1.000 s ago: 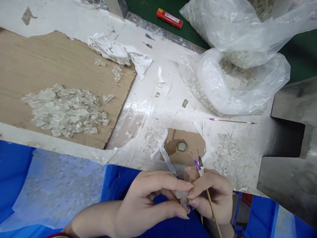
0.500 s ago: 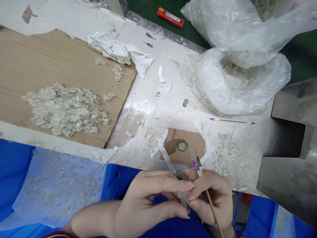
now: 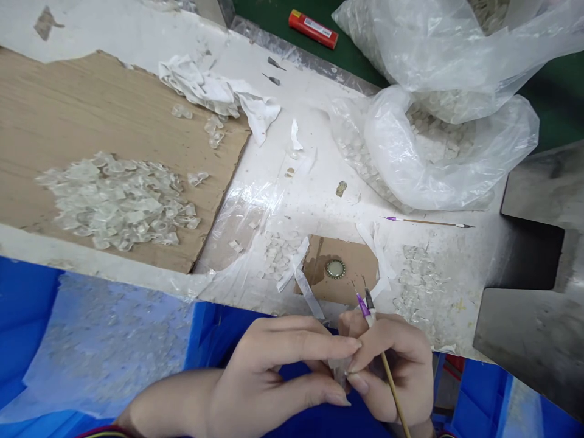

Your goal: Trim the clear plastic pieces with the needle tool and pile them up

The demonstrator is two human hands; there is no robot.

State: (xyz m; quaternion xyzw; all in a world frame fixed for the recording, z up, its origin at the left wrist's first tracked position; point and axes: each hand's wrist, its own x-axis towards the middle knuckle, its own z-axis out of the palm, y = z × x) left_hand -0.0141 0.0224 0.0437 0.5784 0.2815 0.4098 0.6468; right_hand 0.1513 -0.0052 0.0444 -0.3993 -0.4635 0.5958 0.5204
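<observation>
Clear piece [image 3: 339,367] sits pinched between the fingertips of left hand [image 3: 274,380] and right hand [image 3: 401,365], both closed on it, just below the table [image 3: 319,182] edge. Right hand also grips a stick [image 3: 392,392], its tips pointing away toward the table. Neither hand is nearer.

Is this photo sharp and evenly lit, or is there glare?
Head view: even light, soft shadows; glare on the bags and film; left hand, right hand and its sticks sharp; the clear piece they pinch is hard to make out.
</observation>
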